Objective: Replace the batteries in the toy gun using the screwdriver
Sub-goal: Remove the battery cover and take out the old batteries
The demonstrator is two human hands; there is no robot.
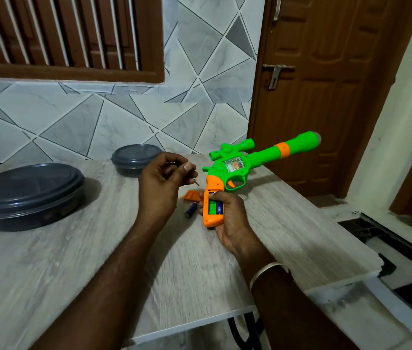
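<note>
I counted one toy gun (237,168), at one o'clock on the one table (73,261), and one screwdriver (196,182), pinched in my left hand (162,185). There were two batteries: one loose battery (191,209) at twelve o'clock and one seated battery (219,207) in the grip that my right hand (230,223) held. One orange cover (191,195) lay just beside the loose one, at its eleven o'clock. Two dark lidded containers stood there: the large container (27,195) at nine o'clock, the small container (135,159) at eleven. One bangle (268,272) ringed my right wrist.

The left hand (160,188) and right hand (230,223) are bare, with a thin silver bangle (266,273) on the right wrist.
</note>
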